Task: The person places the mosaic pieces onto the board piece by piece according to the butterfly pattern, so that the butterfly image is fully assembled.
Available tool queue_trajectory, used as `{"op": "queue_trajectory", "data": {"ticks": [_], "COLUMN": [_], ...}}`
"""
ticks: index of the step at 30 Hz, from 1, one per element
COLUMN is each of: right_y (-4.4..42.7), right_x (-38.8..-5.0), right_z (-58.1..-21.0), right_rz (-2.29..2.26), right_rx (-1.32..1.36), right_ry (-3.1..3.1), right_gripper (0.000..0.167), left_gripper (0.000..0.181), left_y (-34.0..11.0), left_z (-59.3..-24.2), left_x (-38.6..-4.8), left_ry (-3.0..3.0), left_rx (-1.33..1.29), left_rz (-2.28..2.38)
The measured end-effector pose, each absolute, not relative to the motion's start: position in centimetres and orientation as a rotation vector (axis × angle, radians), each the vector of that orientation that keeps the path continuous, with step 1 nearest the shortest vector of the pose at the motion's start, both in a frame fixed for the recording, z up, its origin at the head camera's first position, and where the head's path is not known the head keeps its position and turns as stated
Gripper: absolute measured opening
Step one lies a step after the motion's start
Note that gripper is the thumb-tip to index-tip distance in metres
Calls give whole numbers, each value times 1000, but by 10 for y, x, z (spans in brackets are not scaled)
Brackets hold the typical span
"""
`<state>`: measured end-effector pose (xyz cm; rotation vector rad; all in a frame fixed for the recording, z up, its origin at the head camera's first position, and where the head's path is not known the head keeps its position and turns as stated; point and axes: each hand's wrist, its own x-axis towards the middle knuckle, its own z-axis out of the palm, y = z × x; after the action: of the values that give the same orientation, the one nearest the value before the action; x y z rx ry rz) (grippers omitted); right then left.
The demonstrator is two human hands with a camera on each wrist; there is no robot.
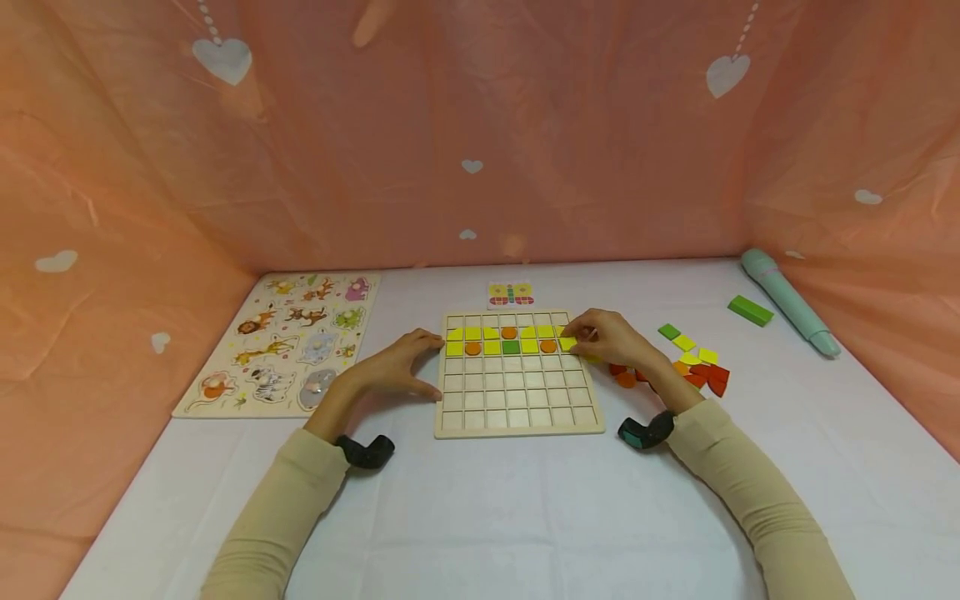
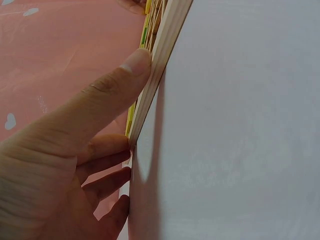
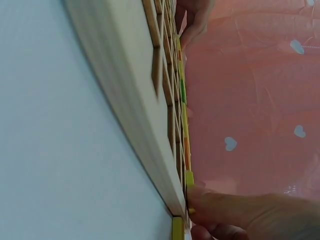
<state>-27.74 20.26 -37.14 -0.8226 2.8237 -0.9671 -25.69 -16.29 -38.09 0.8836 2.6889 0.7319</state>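
Note:
A wooden grid board (image 1: 517,400) lies flat on the white tablecloth. Yellow tiles, several orange round ones and a green square (image 1: 511,347) fill most of its second and third rows from the back. At the right end of the third row, my right hand (image 1: 613,337) pinches a yellow square tile (image 3: 190,178) between thumb and fingers, right at the board's surface. My left hand (image 1: 396,367) steadies the left edge, its thumb (image 2: 137,62) and fingers spread apart and touching the wood.
Behind the board lies a small pattern card (image 1: 511,295). An animal puzzle board (image 1: 296,317) is at the left. Loose red tiles (image 1: 717,381), plus yellow, orange and green ones, lie beside my right forearm. Farther right are a green block (image 1: 750,311) and a teal pen-like stick (image 1: 793,304).

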Motion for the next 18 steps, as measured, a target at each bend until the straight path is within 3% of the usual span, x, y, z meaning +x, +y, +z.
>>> {"op": "queue_trajectory", "data": {"ticks": [18], "right_y": [202], "right_x": [-280], "right_z": [-374], "right_rz": [-967], "right_rx": [-699], "right_ry": [2830], "right_gripper": [24], "left_gripper": [85], "left_y": [-164], "left_z": [-382], "left_x": [-257], "left_ry": [2684], "left_rx": [897], "left_rz": [745]}}
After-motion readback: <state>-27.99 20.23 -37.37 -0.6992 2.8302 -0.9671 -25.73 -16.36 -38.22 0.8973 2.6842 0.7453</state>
